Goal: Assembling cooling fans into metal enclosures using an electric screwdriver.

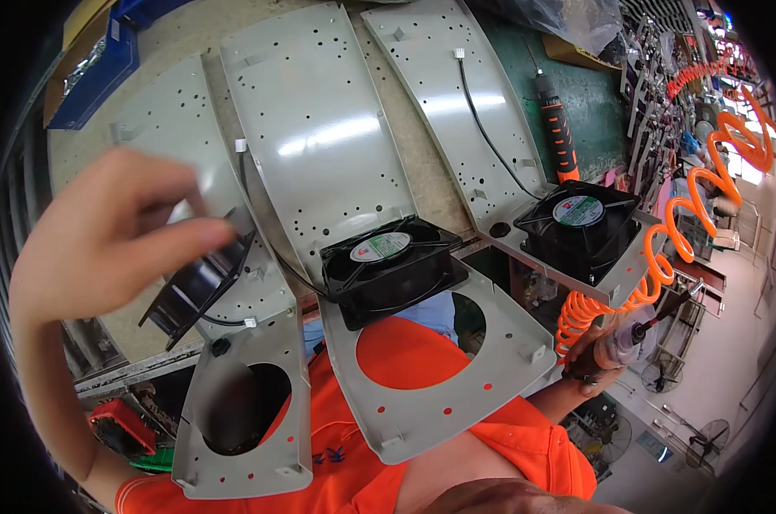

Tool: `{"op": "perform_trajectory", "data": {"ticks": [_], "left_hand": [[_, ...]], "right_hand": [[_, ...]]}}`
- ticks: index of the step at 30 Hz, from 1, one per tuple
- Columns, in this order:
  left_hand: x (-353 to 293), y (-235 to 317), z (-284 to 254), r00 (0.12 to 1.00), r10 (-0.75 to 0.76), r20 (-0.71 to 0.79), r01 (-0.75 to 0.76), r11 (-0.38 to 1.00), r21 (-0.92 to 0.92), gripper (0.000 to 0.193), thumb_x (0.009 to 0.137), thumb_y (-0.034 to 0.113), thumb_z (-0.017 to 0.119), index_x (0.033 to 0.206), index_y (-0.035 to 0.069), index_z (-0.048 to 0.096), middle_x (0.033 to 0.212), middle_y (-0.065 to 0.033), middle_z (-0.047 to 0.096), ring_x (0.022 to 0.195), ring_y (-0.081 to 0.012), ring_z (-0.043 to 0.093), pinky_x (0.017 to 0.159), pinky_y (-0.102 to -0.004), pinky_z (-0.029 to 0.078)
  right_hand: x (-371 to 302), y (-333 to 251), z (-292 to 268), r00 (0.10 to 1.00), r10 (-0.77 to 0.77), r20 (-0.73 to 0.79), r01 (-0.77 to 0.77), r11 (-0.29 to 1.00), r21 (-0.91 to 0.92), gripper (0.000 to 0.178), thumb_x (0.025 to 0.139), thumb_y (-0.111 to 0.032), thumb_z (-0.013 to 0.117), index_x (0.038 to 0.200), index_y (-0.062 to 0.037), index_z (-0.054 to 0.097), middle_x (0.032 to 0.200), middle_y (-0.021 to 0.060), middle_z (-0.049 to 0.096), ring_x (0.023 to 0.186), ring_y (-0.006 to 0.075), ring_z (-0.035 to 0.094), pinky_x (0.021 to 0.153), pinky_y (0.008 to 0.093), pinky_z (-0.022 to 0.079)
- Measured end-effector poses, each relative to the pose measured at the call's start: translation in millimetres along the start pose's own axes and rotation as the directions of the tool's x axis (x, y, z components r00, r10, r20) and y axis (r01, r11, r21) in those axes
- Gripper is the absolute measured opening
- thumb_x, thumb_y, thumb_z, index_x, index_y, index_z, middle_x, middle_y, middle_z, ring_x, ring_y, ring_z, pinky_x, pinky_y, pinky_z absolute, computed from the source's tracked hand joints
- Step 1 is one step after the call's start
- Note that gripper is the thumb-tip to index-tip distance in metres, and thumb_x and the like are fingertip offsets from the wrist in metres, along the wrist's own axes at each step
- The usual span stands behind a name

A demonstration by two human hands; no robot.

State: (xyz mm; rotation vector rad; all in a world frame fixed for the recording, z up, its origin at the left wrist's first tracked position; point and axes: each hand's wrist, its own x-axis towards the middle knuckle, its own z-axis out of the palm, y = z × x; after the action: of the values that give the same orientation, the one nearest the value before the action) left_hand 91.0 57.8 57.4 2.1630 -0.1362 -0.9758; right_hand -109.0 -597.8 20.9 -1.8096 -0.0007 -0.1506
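left hand (pixel 105 236): fingers curled at tilted black fan (pixel 195 295), grip cannot be told (thumb overlaps frame). fan: by edge of left grey panel (pixel 265 295). right hand (pixel 587 364): clasping driver (pixel 623 344), tip outward, seemingly for clearance.

Smooth, glossy painted metal is seen on panels (pixel 319 171); semi-gloss plastic on fans (pixel 388 287); shiny plastic on coiled hose (pixel 581 313); matt cloth on shirt (pixel 538 437).

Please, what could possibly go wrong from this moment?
The left black fan is tilted beside the left hand, so it might slip or drop. The orange coiled hose passes close to the right fan and could snag it. That fan's cable lies loose across its panel and may get caught.
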Motion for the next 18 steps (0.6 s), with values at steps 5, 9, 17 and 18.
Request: {"op": "perform_trajectory", "data": {"ticks": [5,9,17,18], "left_hand": [[64,46,61,0.980,0.168,0.106,-0.187,0.962,0.199,0.056,0.090,0.048,0.071,0.094,-0.008,0.071,0.077,-0.0236,0.069,0.073,-0.0337,0.071,0.066,-0.0445,0.053],[92,63,83,0.944,0.069,0.323,-0.110,0.988,0.108,0.065,0.090,0.054,0.067,0.098,-0.011,0.070,0.084,-0.0303,0.069,0.086,-0.0439,0.070,0.078,-0.0495,0.055],[93,33,108,0.909,0.124,-0.398,-0.164,0.984,-0.070,0.054,0.105,0.041,0.051,0.086,-0.008,0.063,0.075,-0.0265,0.061,0.073,-0.0421,0.060,0.073,-0.0475,0.049],[95,32,104,0.917,0.027,-0.397,-0.101,0.981,-0.166,0.058,0.105,0.044,0.051,0.086,-0.009,0.064,0.071,-0.0238,0.060,0.068,-0.0369,0.059,0.072,-0.0451,0.049]], "right_hand": [[22,10,-15,0.998,0.014,0.061,-0.012,0.999,-0.039,0.108,0.047,-0.038,0.104,0.126,0.0123,0.050,0.078,0.0235,0.063,0.056,0.0228,0.060,0.044,0.0295,0.047],[24,13,-8,0.998,0.029,0.058,-0.027,0.999,-0.036,0.107,0.047,-0.037,0.104,0.125,0.0124,0.050,0.078,0.0232,0.062,0.056,0.0228,0.060,0.044,0.0295,0.047],[47,21,16,0.996,0.035,0.083,-0.043,0.993,0.106,0.106,0.047,-0.037,0.104,0.123,0.0125,0.050,0.077,0.0226,0.062,0.056,0.0229,0.060,0.043,0.0294,0.047],[51,23,22,0.996,0.031,0.088,-0.042,0.992,0.122,0.105,0.047,-0.037,0.103,0.123,0.0125,0.050,0.077,0.0225,0.062,0.056,0.0229,0.060,0.043,0.0294,0.047]]}}
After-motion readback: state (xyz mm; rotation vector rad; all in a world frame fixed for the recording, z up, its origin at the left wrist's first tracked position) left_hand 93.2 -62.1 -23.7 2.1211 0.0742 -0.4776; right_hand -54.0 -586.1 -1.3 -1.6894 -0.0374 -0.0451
